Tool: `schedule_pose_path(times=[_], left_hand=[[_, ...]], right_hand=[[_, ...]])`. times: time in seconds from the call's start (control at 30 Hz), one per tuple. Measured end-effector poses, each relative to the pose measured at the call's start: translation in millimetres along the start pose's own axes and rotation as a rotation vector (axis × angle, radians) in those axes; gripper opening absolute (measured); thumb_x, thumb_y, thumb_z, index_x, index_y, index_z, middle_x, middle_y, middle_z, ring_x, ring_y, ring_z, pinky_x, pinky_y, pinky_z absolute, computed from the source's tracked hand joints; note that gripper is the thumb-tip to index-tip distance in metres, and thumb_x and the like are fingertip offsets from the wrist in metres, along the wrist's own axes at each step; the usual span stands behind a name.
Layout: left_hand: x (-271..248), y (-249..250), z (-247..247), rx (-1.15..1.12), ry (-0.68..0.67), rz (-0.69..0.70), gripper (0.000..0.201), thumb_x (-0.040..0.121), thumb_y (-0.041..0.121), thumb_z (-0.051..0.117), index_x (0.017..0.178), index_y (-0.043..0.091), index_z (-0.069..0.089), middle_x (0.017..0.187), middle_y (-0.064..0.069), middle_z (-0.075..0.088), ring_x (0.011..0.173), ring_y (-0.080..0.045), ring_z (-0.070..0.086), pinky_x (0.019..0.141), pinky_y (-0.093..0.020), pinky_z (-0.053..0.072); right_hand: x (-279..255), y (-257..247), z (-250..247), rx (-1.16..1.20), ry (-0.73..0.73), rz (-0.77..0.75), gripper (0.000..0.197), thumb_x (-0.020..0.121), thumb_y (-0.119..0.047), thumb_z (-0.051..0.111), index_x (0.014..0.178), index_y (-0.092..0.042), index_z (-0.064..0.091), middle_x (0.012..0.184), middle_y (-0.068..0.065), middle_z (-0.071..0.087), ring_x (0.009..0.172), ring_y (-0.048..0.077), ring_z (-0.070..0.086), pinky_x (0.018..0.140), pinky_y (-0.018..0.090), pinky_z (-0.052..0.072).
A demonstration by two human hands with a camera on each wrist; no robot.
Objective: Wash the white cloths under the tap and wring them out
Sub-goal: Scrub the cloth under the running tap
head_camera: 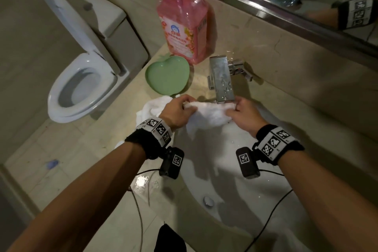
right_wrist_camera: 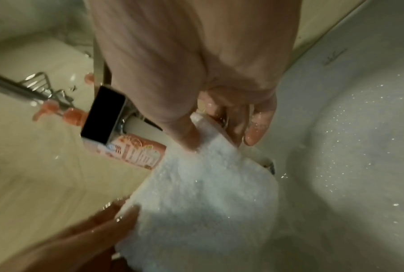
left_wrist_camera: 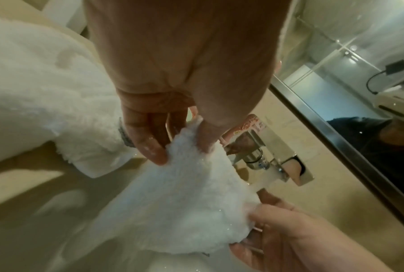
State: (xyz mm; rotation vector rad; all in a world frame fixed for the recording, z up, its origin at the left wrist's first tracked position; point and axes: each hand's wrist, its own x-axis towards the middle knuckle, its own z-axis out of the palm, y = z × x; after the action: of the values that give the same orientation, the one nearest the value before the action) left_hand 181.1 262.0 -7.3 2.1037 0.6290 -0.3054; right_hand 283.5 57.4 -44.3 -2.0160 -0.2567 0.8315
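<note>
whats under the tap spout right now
A white cloth is stretched under the tap spout, pinched by the left hand and right hand. Below it is the white sink. The cloth hides the basin directly beneath it.

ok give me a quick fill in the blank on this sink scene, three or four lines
1. Both hands hold a white ____ under the tap.
2. The heart-shaped dish beside the tap is ____ in colour.
3. The tall bottle behind that dish is ____.
4. A second white cloth lies on the counter beside the ____ hand.

Missing words: cloth; green; pink; left
</note>
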Motion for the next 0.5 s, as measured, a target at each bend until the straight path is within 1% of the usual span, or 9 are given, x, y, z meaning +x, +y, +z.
schedule_pose_path(times=[0.1, 0.13, 0.2, 0.23, 0.27, 0.33, 0.4, 0.43, 0.5], left_hand=[[0, 2, 5, -0.034, 0.02, -0.004, 0.027, 0.097, 0.03, 0.058, 0.118, 0.015, 0.062, 0.113, -0.014, 0.067, 0.1, -0.034, 0.065, 0.086, -0.048, 0.056], [1, 2, 8, -0.002, 0.012, 0.002, 0.032, 0.095, 0.03, 0.061, 0.122, 0.015, 0.062, 0.116, -0.013, 0.066, 0.103, -0.033, 0.064, 0.089, -0.046, 0.055], [5, 4, 14, 0.124, -0.026, 0.007, 0.046, 0.087, 0.033, 0.07, 0.128, 0.015, 0.059, 0.121, -0.01, 0.065, 0.108, -0.029, 0.063, 0.095, -0.039, 0.051], [7, 4, 18, 0.192, -0.04, 0.013, 0.049, 0.085, 0.034, 0.071, 0.129, 0.016, 0.059, 0.122, -0.01, 0.065, 0.109, -0.028, 0.062, 0.094, -0.035, 0.05], [11, 6, 24, 0.251, -0.047, 0.017, 0.046, 0.086, 0.035, 0.069, 0.127, 0.016, 0.06, 0.12, -0.01, 0.065, 0.108, -0.028, 0.062, 0.09, -0.031, 0.048], [17, 13, 38, 0.338, -0.052, 0.042, 0.03, 0.092, 0.034, 0.061, 0.116, 0.016, 0.065, 0.112, -0.011, 0.066, 0.102, -0.031, 0.062, 0.079, -0.028, 0.043], [23, 19, 52, 0.384, -0.066, 0.098, 0.022, 0.097, 0.028, 0.056, 0.109, 0.013, 0.066, 0.104, -0.012, 0.061, 0.097, -0.028, 0.058, 0.075, -0.027, 0.037], [25, 22, 58, 0.398, -0.081, 0.142, 0.024, 0.098, 0.027, 0.053, 0.112, 0.011, 0.065, 0.107, -0.012, 0.058, 0.098, -0.027, 0.053, 0.078, -0.027, 0.036], [30, 24, 66, 0.326, -0.137, 0.232, 0.032, 0.101, 0.029, 0.049, 0.127, 0.013, 0.06, 0.121, -0.01, 0.055, 0.11, -0.026, 0.049, 0.094, -0.026, 0.038]], right_hand=[[-1, -3, -5, 0.004, 0.005, -0.011, 0.034, 0.091, -0.01, 0.061, 0.123, -0.021, 0.068, 0.11, 0.008, 0.075, 0.101, 0.037, 0.069, 0.087, 0.05, 0.056], [-2, -3, -8, -0.022, 0.003, -0.01, 0.035, 0.089, -0.012, 0.066, 0.123, -0.019, 0.067, 0.11, 0.005, 0.074, 0.099, 0.033, 0.069, 0.085, 0.047, 0.056], [-6, 1, -16, -0.143, 0.01, -0.026, 0.041, 0.082, -0.016, 0.078, 0.121, -0.016, 0.065, 0.11, 0.0, 0.071, 0.097, 0.021, 0.067, 0.082, 0.036, 0.054], [-8, 4, -19, -0.216, 0.03, -0.036, 0.04, 0.081, -0.017, 0.08, 0.118, -0.016, 0.065, 0.108, 0.0, 0.07, 0.095, 0.019, 0.065, 0.08, 0.032, 0.051], [-10, 7, -23, -0.262, 0.058, -0.048, 0.036, 0.083, -0.018, 0.08, 0.117, -0.016, 0.067, 0.106, 0.002, 0.071, 0.093, 0.019, 0.064, 0.078, 0.031, 0.049], [-14, 14, -30, -0.292, 0.106, -0.077, 0.029, 0.09, -0.021, 0.074, 0.117, -0.014, 0.07, 0.104, 0.006, 0.072, 0.088, 0.02, 0.063, 0.076, 0.03, 0.047], [-16, 20, -36, -0.316, 0.163, -0.088, 0.026, 0.093, -0.026, 0.071, 0.115, -0.015, 0.07, 0.104, 0.006, 0.069, 0.081, 0.018, 0.06, 0.071, 0.027, 0.043], [-17, 22, -41, -0.326, 0.202, -0.082, 0.021, 0.092, -0.029, 0.07, 0.109, -0.017, 0.071, 0.104, 0.007, 0.066, 0.08, 0.018, 0.059, 0.07, 0.026, 0.042], [-18, 28, -49, -0.315, 0.265, -0.075, 0.018, 0.089, -0.03, 0.071, 0.097, -0.015, 0.069, 0.106, 0.009, 0.055, 0.084, 0.022, 0.056, 0.077, 0.028, 0.042]])
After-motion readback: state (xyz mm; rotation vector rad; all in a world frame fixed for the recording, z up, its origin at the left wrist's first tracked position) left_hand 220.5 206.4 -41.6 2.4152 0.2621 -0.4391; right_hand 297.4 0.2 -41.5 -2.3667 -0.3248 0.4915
